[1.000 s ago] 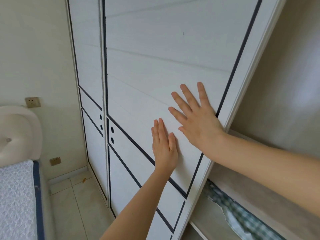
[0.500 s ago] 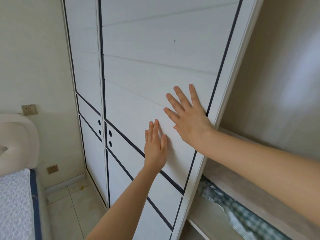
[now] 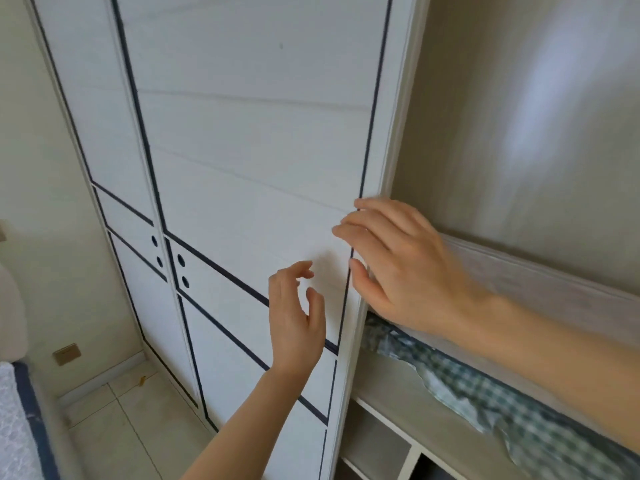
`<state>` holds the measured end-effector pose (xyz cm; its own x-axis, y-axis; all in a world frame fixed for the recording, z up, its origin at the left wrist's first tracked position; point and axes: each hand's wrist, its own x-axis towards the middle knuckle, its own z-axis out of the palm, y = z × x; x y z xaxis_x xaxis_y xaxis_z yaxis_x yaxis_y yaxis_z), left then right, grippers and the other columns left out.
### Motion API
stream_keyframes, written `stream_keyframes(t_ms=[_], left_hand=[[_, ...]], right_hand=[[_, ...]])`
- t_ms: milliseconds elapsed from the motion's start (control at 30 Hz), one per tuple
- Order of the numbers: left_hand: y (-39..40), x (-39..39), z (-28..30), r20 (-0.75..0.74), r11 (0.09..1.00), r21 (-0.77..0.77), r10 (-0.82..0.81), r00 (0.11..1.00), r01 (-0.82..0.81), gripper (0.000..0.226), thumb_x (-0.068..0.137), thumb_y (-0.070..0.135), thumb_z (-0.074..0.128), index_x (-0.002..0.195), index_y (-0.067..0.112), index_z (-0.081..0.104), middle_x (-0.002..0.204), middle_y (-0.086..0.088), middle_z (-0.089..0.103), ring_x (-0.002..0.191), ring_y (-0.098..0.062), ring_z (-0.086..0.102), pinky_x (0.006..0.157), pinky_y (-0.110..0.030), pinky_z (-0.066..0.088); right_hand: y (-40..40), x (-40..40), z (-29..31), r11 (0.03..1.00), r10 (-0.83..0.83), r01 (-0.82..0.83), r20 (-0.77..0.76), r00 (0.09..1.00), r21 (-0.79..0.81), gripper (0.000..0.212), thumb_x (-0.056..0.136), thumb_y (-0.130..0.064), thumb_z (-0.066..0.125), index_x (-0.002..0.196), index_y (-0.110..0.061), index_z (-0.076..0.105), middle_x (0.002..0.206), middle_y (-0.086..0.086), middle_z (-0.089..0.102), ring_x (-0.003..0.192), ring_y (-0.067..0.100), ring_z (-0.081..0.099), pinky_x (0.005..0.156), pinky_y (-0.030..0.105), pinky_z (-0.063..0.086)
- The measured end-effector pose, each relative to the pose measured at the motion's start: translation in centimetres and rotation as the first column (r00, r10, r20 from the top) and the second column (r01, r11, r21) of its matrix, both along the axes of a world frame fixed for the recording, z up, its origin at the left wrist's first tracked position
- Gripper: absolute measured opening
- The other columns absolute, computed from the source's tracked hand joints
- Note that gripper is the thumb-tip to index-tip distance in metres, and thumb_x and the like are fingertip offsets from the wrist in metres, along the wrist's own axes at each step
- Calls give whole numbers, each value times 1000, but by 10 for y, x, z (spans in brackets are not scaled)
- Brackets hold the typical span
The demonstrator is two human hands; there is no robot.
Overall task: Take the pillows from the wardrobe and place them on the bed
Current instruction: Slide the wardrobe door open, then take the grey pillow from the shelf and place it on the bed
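Both palms have come off the sliding door [image 3: 263,140] since the earlier frame. Bed [image 3: 14,420] far left. Left hand [image 3: 294,323] loose, fingers apart, empty; right hand [image 3: 398,268] likewise. Step: opening wardrobe. No pillows visible; checked fabric [image 3: 519,410] on shelf. Next: reach inside.

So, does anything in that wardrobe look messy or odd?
Yes: a green checked cloth lies crumpled on the open shelf, its edge ragged rather than folded. A small yellow scrap sits on the floor tiles.
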<state>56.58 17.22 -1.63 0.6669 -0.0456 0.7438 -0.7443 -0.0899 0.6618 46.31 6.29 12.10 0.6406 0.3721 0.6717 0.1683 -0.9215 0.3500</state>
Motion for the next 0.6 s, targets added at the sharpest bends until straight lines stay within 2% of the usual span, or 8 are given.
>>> stream_keyframes(t_ms=[100,233,333,433,600], left_hand=[[-16,-26,-14,123,993,87,-92,988,81,34,89,14,43,119,29,48,112,23,45,109,-3,50,89,-19,44],[-50,-59,-35,229,942,236,-293,928,239,36,84,2,47,117,16,51,113,2,51,104,-18,50,89,-28,43],[-84,-79,-45,303,878,372,-422,855,302,32,82,-2,50,110,12,56,109,-2,53,102,-23,53,86,-32,43],[-121,-88,-53,217,815,474,-475,853,334,28,79,-2,57,103,11,61,109,-2,57,104,-21,52,87,-31,44],[-180,-83,-69,9,763,554,-404,915,332,30,84,5,57,113,10,62,120,-5,56,115,-21,45,95,-37,46]], right_hand=[[-32,-21,-19,996,-54,53,5,999,68,29,89,-17,51,113,-5,63,111,9,65,118,30,52,101,43,39],[-82,-41,-47,969,-205,210,-47,978,127,25,87,-17,53,107,-7,66,104,8,66,111,30,55,92,42,44],[-121,-54,-66,930,-328,342,-118,937,136,23,84,-15,56,103,-8,67,100,8,67,103,31,58,87,42,46],[-158,-65,-81,877,-429,459,-199,881,141,22,81,-13,63,101,-6,68,97,9,67,100,33,60,84,44,48],[-222,-75,-97,787,-518,594,-346,782,165,23,82,-13,65,104,-4,68,100,12,68,99,35,60,83,44,49]])
